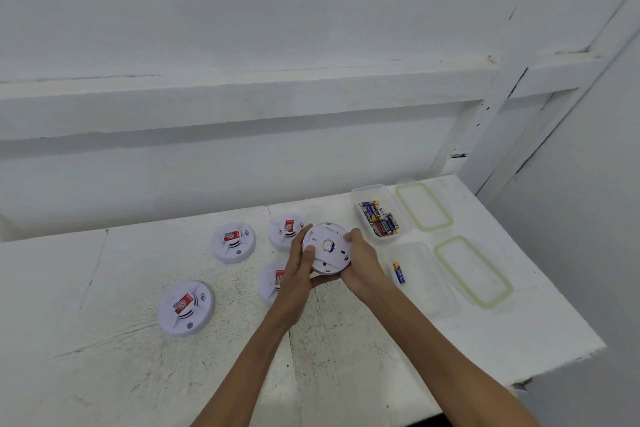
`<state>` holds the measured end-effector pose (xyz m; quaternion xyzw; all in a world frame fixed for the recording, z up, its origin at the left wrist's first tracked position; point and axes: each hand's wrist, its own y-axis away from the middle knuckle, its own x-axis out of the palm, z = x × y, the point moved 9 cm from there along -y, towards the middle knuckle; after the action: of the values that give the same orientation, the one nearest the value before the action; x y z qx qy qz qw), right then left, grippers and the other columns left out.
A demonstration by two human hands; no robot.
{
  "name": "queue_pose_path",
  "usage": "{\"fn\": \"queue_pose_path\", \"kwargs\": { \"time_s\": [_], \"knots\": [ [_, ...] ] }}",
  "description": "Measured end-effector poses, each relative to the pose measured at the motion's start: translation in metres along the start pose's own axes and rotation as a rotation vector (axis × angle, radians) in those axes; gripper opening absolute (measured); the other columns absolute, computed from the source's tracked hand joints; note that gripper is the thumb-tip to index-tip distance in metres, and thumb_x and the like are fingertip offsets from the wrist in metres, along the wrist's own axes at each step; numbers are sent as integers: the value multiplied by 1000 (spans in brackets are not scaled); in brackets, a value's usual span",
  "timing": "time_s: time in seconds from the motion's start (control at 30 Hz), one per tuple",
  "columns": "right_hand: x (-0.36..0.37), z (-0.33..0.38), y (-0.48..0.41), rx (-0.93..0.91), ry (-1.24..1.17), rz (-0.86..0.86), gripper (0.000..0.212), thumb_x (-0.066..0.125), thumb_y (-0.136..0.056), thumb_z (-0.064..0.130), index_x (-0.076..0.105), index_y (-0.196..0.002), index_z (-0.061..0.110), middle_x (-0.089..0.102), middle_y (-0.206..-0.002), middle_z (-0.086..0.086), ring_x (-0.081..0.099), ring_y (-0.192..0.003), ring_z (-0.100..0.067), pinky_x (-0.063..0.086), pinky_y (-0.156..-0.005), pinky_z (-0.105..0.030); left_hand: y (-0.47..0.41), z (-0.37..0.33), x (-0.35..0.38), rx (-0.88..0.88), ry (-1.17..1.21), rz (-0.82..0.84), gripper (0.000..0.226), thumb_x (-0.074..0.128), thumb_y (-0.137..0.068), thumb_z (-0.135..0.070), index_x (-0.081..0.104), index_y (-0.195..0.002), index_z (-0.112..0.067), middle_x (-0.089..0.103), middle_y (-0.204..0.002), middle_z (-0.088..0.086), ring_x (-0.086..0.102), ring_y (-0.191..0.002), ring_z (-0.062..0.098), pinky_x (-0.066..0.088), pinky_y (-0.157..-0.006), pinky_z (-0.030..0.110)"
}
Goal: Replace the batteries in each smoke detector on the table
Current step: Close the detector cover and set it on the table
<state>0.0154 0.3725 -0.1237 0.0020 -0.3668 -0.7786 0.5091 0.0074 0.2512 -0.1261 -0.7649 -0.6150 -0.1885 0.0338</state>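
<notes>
I hold a white round smoke detector (327, 248) above the table, its back side turned up toward me. My left hand (300, 269) grips its left edge, thumb lying on the back plate. My right hand (360, 262) grips its right edge. Several other detectors with red stickers lie face up on the table: one at the far left (234, 242), one near the front left (186, 308), one behind my left hand (286, 230) and one partly hidden under it (272, 279). A clear box (379, 215) holds several batteries. A single battery (399, 272) lies in a second clear box (420, 279).
Two clear lids with green seals lie on the right of the white table (104, 340), one at the back (424, 206) and one nearer (472, 270). The table's right edge drops off just beyond them. A white wall with a ledge rises behind.
</notes>
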Motion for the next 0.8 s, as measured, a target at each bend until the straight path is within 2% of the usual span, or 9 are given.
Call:
{"fn": "queue_pose_path", "kwargs": {
  "time_s": [0.1,0.23,0.33,0.4,0.5,0.53,0.63,0.73,0.8],
  "knots": [
    [-1,0,0,-7,-3,-19,20,43,-97,13,62,-99,5,68,-105,-21,63,-92,-34,54,-82,-49,0,1,-1,5,-1,-9,38,41,-109,-31,44,-145,-44,46,-154,-1,56,-132,23,62,-82,43],
    [-1,-4,-3,9,-50,43,31,43,-95,11,63,-116,0,66,-120,-26,62,-102,-37,52,-93,-53,2,1,-3,-5,5,-10,38,41,-109,-31,44,-145,-42,47,-152,-1,58,-130,22,62,-81,43],
    [-3,-6,-5,46,-104,52,27,44,-96,11,62,-112,0,66,-118,-26,62,-102,-39,52,-96,-55,0,5,-4,-42,37,-18,37,42,-109,-31,46,-143,-44,51,-150,-4,62,-125,20,62,-80,44],
    [-1,-4,-3,53,-110,83,29,43,-98,16,64,-111,0,67,-118,-25,63,-103,-38,54,-93,-53,-1,8,-4,-75,77,-25,38,47,-108,-31,49,-143,-44,55,-148,-1,64,-122,25,62,-80,47],
    [4,3,0,37,-63,162,39,34,-101,21,68,-110,4,71,-114,-18,66,-103,-33,57,-87,-45,-5,11,-6,-104,98,-30,55,57,-95,-33,47,-148,-37,55,-147,4,63,-122,34,62,-80,52],
    [6,4,0,36,-38,192,42,33,-101,22,68,-116,5,71,-116,-17,65,-107,-34,56,-89,-46,-5,10,-6,-100,96,-35,56,57,-95,-32,46,-150,-35,55,-147,4,63,-122,34,62,-80,51],
    [3,10,0,-76,138,211,42,38,-100,22,58,-137,20,63,-134,-6,57,-124,-30,53,-96,-47,-8,5,-8,-96,132,-48,43,49,-106,-21,47,-149,-27,59,-143,10,68,-114,35,62,-77,48],
    [6,28,9,-385,588,314,63,47,-86,18,43,-146,35,50,-142,15,51,-127,-10,55,-93,-30,-10,-1,-10,-147,239,-66,36,45,-108,-23,51,-142,-12,67,-120,17,73,-83,28,64,-71,44],
    [9,38,15,-610,846,336,74,49,-80,2,42,-147,34,47,-146,15,48,-130,-5,51,-96,-22,-10,-4,-11,-204,284,-69,41,43,-109,-33,54,-137,-5,66,-103,19,67,-69,24,63,-64,39]
  ]
}}
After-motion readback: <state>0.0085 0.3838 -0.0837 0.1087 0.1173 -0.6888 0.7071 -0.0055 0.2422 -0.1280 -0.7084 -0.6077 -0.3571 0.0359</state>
